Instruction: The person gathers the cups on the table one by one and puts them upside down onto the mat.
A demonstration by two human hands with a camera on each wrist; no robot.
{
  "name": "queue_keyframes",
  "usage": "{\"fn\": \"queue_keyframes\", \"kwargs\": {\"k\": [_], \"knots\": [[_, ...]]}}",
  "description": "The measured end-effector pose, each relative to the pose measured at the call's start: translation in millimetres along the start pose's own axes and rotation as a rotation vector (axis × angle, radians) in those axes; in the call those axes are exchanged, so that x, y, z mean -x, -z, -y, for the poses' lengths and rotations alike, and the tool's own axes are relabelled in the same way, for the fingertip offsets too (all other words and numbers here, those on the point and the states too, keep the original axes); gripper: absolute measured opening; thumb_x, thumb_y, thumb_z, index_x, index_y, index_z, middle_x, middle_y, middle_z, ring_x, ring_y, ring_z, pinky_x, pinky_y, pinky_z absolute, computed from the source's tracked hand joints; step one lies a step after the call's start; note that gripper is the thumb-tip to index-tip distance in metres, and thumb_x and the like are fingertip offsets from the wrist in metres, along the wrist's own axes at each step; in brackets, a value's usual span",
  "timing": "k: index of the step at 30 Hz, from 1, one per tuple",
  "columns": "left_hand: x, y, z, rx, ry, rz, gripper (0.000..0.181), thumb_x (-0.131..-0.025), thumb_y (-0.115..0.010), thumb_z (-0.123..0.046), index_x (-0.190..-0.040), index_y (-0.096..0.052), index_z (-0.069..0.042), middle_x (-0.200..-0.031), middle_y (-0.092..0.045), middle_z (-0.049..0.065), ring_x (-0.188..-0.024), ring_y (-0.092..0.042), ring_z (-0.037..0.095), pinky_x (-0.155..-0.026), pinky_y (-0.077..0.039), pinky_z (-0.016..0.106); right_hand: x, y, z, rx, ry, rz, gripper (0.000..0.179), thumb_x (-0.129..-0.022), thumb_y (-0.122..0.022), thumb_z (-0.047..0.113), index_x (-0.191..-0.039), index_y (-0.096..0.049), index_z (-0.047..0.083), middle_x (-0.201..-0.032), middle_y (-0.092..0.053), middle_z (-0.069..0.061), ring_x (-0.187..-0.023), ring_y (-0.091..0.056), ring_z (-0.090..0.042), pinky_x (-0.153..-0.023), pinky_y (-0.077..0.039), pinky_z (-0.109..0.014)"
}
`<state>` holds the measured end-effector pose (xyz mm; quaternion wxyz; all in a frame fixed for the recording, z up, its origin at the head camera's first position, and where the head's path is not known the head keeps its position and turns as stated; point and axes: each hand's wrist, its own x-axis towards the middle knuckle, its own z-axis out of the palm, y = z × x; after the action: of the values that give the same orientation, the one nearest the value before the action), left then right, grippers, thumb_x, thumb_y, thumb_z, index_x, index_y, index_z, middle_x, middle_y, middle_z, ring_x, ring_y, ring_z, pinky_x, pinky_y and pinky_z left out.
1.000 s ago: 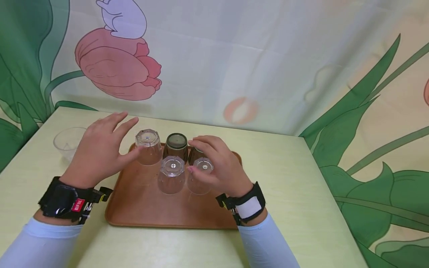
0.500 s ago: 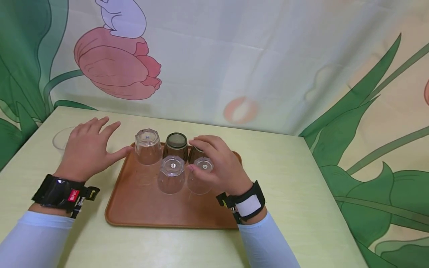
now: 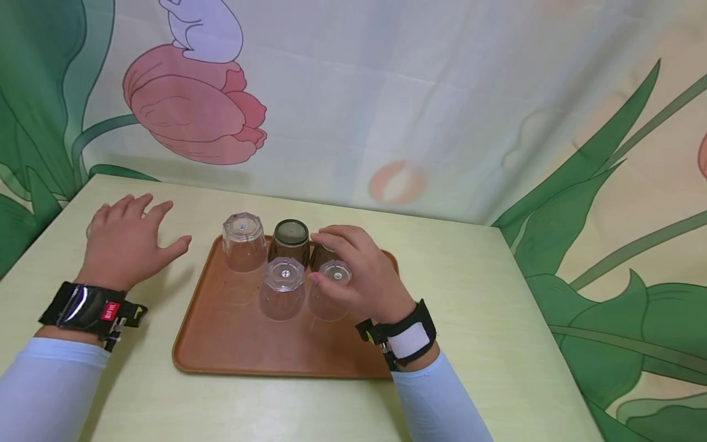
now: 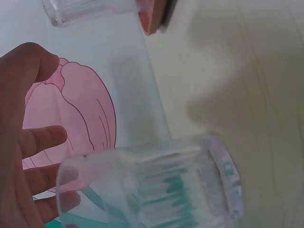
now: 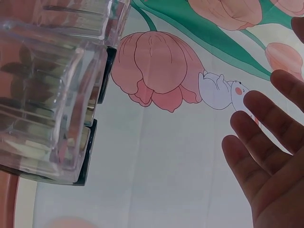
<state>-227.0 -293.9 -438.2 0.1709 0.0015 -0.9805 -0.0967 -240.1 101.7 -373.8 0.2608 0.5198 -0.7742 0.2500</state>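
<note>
My left hand (image 3: 124,245), fingers spread, is over the table left of the brown tray (image 3: 221,344). Close by it, a clear glass (image 4: 156,180) stands mouth up in the left wrist view; the hand hides nearly all of it in the head view. My right hand (image 3: 364,273) hovers over the tray's right side with fingers extended, apart from the glasses in the right wrist view. Beneath it are an upturned clear glass (image 3: 328,301) and a partly hidden dark glass (image 3: 319,255). Also upside down are a clear glass (image 3: 283,298), a dark glass (image 3: 291,236) and a back-left clear glass (image 3: 243,245).
The tray lies on a pale table (image 3: 464,319). Behind the table hangs a curtain (image 3: 442,110) printed with flowers and leaves. Both wrists wear black straps with small cameras.
My left hand has moved left, away from the back-left clear glass and over to the glass standing on the table. The right hand and the glasses on the tray have stayed put.
</note>
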Motion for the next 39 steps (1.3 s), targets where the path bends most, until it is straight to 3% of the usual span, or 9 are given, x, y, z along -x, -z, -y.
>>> {"fn": "queue_keyframes", "kwargs": {"k": [8, 21, 31, 39], "knots": [[0.0, 0.0, 16.9, 0.002, 0.045, -0.008, 0.071, -0.089, -0.062, -0.053, -0.138, -0.051, -0.002, -0.141, -0.042, 0.033, -0.132, -0.032, 0.055, -0.108, -0.018, 0.074, 0.2, -1.0, -0.1, 0.003, 0.004, -0.009, 0.049, -0.086, -0.075, 0.027, -0.128, -0.063, 0.005, -0.124, -0.061, -0.013, -0.118, -0.057, -0.026, -0.102, -0.049, -0.030], [-2.1, -0.8, 32.4, 0.002, 0.115, 0.058, 0.076, -0.092, -0.057, -0.055, -0.143, -0.044, 0.001, -0.143, -0.035, 0.038, -0.136, -0.024, 0.060, -0.109, -0.018, 0.076, 1.0, -1.0, 0.4, -0.003, 0.004, -0.006, 0.049, -0.087, -0.075, 0.028, -0.128, -0.063, 0.005, -0.124, -0.062, -0.013, -0.120, -0.057, -0.027, -0.105, -0.048, -0.030], [-2.1, -5.2, 33.3, 0.032, 0.122, 0.093, 0.072, -0.095, -0.054, -0.054, -0.142, -0.045, 0.000, -0.140, -0.038, 0.039, -0.124, -0.033, 0.063, -0.091, -0.034, 0.080, 1.2, -1.0, -0.6, 0.019, 0.001, 0.003, 0.049, -0.086, -0.075, 0.027, -0.128, -0.064, 0.006, -0.123, -0.062, -0.012, -0.119, -0.057, -0.026, -0.104, -0.048, -0.030], [-0.7, -7.4, 35.5, 0.045, 0.124, 0.063, 0.060, -0.096, -0.055, -0.047, -0.133, -0.052, 0.000, -0.128, -0.043, 0.039, -0.113, -0.037, 0.064, -0.077, -0.041, 0.077, 1.2, -1.6, -1.8, 0.016, -0.010, 0.013, 0.048, -0.086, -0.075, 0.028, -0.128, -0.064, 0.006, -0.123, -0.062, -0.012, -0.118, -0.057, -0.025, -0.104, -0.048, -0.030]]}}
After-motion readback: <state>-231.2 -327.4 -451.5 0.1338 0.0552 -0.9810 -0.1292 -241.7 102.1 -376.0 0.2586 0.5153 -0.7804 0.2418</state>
